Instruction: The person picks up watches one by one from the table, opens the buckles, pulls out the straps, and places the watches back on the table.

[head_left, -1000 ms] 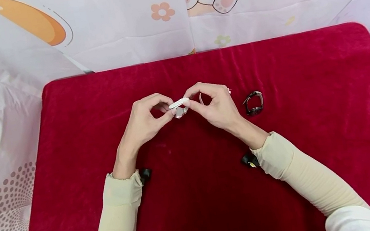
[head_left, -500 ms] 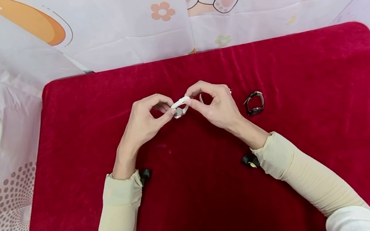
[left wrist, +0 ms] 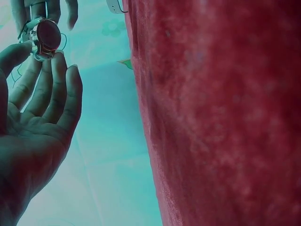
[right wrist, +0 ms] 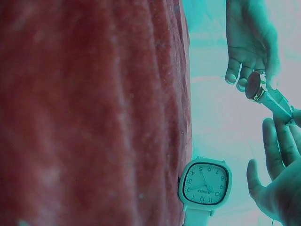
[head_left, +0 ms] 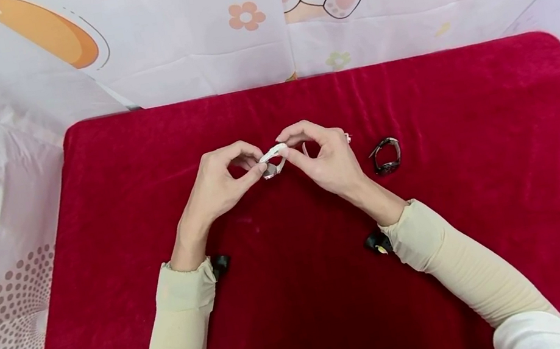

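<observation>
— White strap, round metal case: that's the small watch (head_left: 272,162) they're holding up between both hands, over the middle of the red cloth (head_left: 487,214).

— Who has which part?

— From above, the left hand (head_left: 220,181) pinches the round case with thumb and fingertip, and the right hand (head_left: 324,158) pinches the strap beside it. The left wrist camera shows more: the case (left wrist: 47,36) sits against the fingertips, dark glass facing the lens, with the other fingers only loosely bent.

— And the right wrist camera?

— It catches the case (right wrist: 255,86) edge-on, the strap running down into the right hand's fingers (right wrist: 282,141). It also shows a square-faced watch (right wrist: 205,182) with numerals, lying at the cloth's edge in that view. From above that one is mostly hidden behind the right hand.

— Anything else lying about?

— A dark watch (head_left: 385,155) on the cloth, just to the right of the right hand, not touched. Only the overhead view shows it. Behind the table hangs a pale sheet (head_left: 212,37) printed with cartoons.
</observation>
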Demonstrator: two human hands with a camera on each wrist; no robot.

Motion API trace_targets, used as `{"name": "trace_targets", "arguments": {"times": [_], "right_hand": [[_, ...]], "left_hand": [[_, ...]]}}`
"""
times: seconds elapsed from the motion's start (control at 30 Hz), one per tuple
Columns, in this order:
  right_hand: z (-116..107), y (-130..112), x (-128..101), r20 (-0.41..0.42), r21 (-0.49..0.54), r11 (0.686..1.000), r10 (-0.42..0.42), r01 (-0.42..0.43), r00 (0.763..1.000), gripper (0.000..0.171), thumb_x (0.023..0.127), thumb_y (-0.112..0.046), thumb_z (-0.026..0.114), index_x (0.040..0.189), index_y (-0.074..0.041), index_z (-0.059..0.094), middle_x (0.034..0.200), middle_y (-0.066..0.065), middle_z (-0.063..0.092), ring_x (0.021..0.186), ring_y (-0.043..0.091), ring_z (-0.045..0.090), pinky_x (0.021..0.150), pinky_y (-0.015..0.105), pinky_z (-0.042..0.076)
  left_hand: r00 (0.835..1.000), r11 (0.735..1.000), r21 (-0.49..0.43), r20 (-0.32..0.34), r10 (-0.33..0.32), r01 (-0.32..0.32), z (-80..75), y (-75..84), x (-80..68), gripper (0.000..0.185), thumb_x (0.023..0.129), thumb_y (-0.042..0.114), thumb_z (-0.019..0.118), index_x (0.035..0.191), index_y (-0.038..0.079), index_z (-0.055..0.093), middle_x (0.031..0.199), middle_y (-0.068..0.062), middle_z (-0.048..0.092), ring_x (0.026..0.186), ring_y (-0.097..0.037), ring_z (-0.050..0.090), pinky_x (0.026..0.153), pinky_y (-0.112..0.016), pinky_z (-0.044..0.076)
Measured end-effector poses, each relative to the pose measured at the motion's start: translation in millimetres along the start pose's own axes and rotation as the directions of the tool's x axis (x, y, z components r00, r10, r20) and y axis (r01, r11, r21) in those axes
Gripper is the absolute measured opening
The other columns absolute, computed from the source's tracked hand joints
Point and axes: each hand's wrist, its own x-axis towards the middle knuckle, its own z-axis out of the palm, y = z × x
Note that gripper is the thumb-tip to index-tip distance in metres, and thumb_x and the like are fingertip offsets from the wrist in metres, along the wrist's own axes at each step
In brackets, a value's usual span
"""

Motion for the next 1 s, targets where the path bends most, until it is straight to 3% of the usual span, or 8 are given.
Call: {"name": "trace_targets", "arguments": {"times": [0.33, 0.43, 0.67, 1.0], "right_hand": [[0.3, 6.8, -0.3, 0.032, 0.006, 1.0, 0.006, -0.007, 0.999, 0.009, 0.087, 0.003, 0.073, 0.096, 0.003, 0.071, 0.088, 0.013, 0.073, 0.075, 0.014, 0.063, 0.064, 0.028, 0.044], [0.4, 1.4, 0.0, 0.036, 0.009, 1.0, -0.013, 0.013, 0.999, 0.008, 0.086, 0.005, 0.073, 0.094, 0.004, 0.071, 0.087, 0.013, 0.072, 0.072, 0.013, 0.059, 0.059, 0.027, 0.038], [0.2, 1.3, 1.1, 0.027, 0.028, 0.997, -0.076, 0.075, 0.997, 0.008, 0.085, 0.008, 0.072, 0.093, 0.006, 0.071, 0.089, 0.016, 0.069, 0.082, 0.017, 0.061, 0.069, 0.028, 0.044], [0.5, -0.4, -1.0, 0.02, 0.004, 0.999, -0.035, 0.035, 0.999, 0.006, 0.086, 0.008, 0.07, 0.092, 0.006, 0.069, 0.085, 0.016, 0.07, 0.071, 0.018, 0.056, 0.063, 0.027, 0.038]], "left_hand": [[0.999, 0.999, -0.025, -0.032, 0.044, -0.045, 1.1, -1.0, 0.1, 0.012, 0.083, -0.006, 0.076, 0.094, -0.001, 0.073, 0.085, -0.011, 0.069, 0.076, -0.017, 0.061, 0.074, -0.048, 0.054], [0.998, 0.998, -0.03, -0.04, 0.054, -0.056, 1.3, -0.8, 0.4, 0.011, 0.083, -0.008, 0.075, 0.093, -0.003, 0.072, 0.084, -0.012, 0.068, 0.076, -0.015, 0.061, 0.073, -0.053, 0.054], [0.996, 0.998, -0.004, -0.049, 0.07, -0.07, 1.4, -0.5, 0.9, 0.012, 0.082, -0.011, 0.074, 0.092, -0.005, 0.072, 0.084, -0.012, 0.068, 0.076, -0.015, 0.06, 0.073, -0.052, 0.053], [0.998, 0.999, -0.021, -0.036, 0.044, -0.044, 1.5, 1.5, -0.1, 0.011, 0.083, -0.009, 0.074, 0.092, -0.002, 0.072, 0.084, -0.012, 0.069, 0.075, -0.017, 0.061, 0.074, -0.054, 0.053]]}}
